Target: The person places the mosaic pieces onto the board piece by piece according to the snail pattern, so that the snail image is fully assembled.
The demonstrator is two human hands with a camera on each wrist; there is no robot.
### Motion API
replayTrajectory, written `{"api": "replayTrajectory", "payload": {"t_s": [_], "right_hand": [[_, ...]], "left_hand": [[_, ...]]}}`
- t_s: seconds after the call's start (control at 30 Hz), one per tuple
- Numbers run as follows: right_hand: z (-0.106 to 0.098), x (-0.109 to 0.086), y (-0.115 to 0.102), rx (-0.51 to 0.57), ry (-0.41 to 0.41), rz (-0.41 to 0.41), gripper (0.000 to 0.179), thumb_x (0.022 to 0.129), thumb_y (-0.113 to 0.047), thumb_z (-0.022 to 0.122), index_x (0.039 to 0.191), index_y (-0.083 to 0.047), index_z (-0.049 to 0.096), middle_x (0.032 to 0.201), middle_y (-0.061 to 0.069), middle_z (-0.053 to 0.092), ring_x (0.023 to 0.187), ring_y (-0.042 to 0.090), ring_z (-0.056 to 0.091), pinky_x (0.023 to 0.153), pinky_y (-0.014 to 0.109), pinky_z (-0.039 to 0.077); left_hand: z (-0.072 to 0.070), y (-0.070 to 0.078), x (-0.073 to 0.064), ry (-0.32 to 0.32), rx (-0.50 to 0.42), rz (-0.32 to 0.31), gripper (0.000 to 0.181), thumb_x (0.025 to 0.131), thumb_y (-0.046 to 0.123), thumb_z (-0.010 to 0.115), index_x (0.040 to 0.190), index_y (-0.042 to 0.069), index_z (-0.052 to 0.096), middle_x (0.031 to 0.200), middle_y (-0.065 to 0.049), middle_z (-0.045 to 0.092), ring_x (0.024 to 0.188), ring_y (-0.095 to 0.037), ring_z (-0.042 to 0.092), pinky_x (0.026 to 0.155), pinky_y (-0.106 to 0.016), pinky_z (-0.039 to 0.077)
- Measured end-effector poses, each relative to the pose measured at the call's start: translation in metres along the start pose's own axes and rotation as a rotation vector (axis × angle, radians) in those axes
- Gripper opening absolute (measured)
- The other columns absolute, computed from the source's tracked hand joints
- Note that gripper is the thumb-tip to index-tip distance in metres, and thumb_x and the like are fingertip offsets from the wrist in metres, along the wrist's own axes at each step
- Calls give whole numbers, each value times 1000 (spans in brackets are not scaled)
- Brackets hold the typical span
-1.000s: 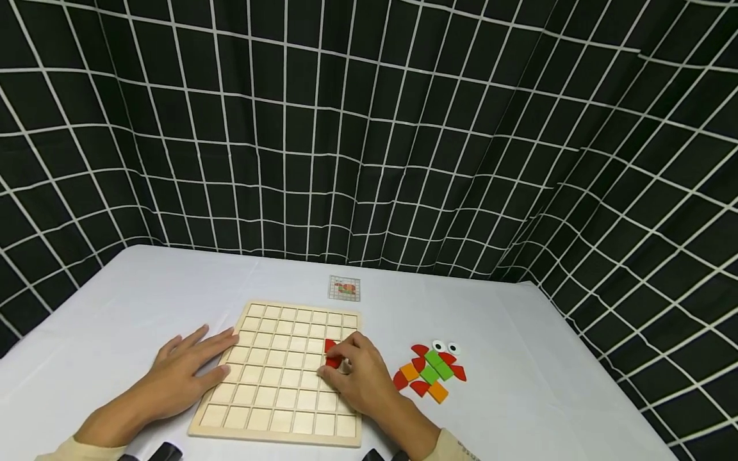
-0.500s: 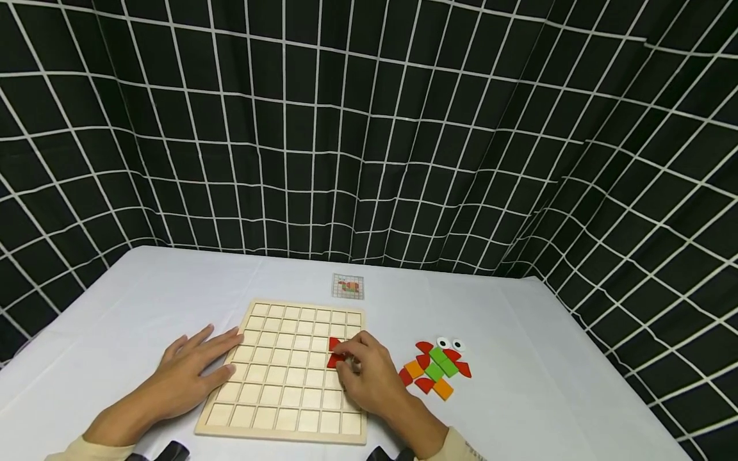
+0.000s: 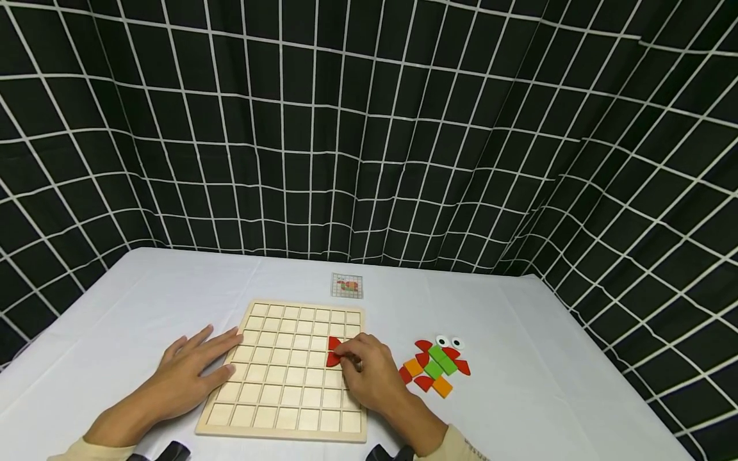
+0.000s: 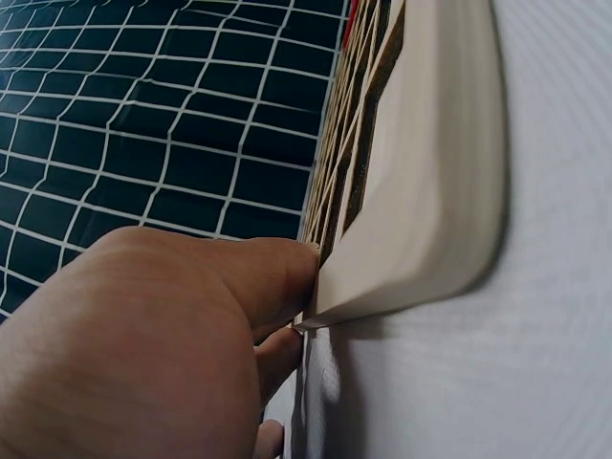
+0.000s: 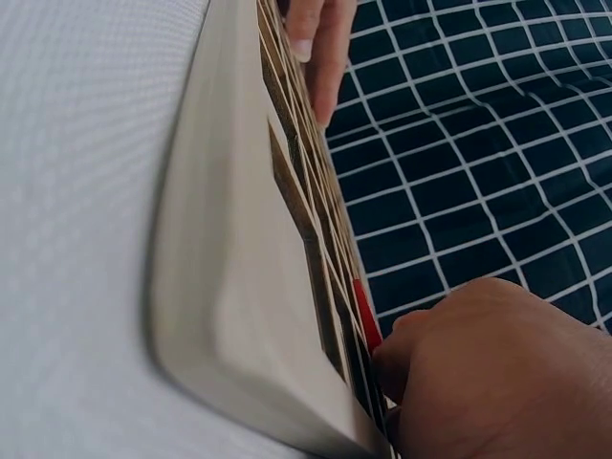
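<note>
A wooden board [image 3: 277,397] divided into square cells lies on the table. Near its right side, two red curved-edge blocks sit one behind the other, the far red block [image 3: 334,344] and the near red block [image 3: 332,360]. My right hand [image 3: 373,374] has thumb and index finger bent together at the near block's right side, pinching it and covering part of it. In the right wrist view a red edge [image 5: 366,314] shows beside that hand's fingertips. My left hand [image 3: 184,374] lies with fingers spread, its fingertips on the board's left edge.
Right of the board lies a loose group of pieces: green squares [image 3: 442,360], orange squares [image 3: 442,387], red curved blocks [image 3: 423,383] and two white eye discs [image 3: 442,341]. A small picture card [image 3: 347,285] lies behind the board. A gridded black curtain [image 3: 311,128] stands behind the table.
The near red block now lies flat and closer against the far one, with my right fingers shifted slightly away from me. The left hand stays on the board's edge.
</note>
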State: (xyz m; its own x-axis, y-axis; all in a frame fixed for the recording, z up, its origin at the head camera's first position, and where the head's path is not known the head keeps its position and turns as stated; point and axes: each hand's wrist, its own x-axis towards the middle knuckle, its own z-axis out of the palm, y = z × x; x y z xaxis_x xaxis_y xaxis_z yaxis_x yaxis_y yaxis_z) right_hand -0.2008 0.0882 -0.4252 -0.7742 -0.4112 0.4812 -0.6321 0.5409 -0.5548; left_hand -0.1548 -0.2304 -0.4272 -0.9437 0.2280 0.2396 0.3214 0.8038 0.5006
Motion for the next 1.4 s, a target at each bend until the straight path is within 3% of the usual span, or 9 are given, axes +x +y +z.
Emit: {"api": "replayTrajectory", "payload": {"t_s": [0.6, 0.77, 1.0, 1.23, 1.4], "right_hand": [[-7, 3, -2, 97, 38, -63, 17, 80, 3, 66, 88, -10, 73, 91, -6, 64, 84, 13, 57, 71, 29, 47], [-26, 2, -4, 133, 121, -52, 18, 78, 1, 70, 94, -9, 73, 94, -5, 62, 89, 19, 60, 73, 36, 50], [-56, -8, 9, 68, 212, -85, 32, 76, 4, 73, 100, -17, 72, 96, -7, 63, 84, 24, 60, 65, 37, 48], [-83, -23, 31, 103, 192, -55, 41, 77, 11, 70, 107, -17, 71, 101, -5, 63, 89, 24, 58, 70, 37, 51], [-98, -32, 52, 38, 139, -5, 42, 78, 11, 69, 111, -14, 70, 104, -2, 65, 93, 22, 55, 79, 41, 49]], "left_hand": [[-2, -3, -1, -15, -4, -7, 48, 95, 31, 60, 137, 9, 54, 145, -11, 45, 136, -47, 23, 104, -65, 5], [1, -3, -1, -20, -15, 1, 49, 96, 33, 59, 138, 9, 54, 146, -11, 44, 136, -48, 23, 103, -66, 4], [1, -1, 0, -17, -17, 6, 49, 95, 33, 59, 138, 9, 54, 145, -10, 45, 136, -47, 23, 104, -65, 3], [1, 1, 0, -22, -20, -9, 50, 96, 35, 59, 138, 9, 54, 146, -11, 44, 137, -46, 22, 105, -65, 2], [1, 0, 0, -15, -19, 0, 50, 96, 35, 59, 139, 9, 53, 145, -11, 45, 137, -46, 23, 105, -65, 3]]}}
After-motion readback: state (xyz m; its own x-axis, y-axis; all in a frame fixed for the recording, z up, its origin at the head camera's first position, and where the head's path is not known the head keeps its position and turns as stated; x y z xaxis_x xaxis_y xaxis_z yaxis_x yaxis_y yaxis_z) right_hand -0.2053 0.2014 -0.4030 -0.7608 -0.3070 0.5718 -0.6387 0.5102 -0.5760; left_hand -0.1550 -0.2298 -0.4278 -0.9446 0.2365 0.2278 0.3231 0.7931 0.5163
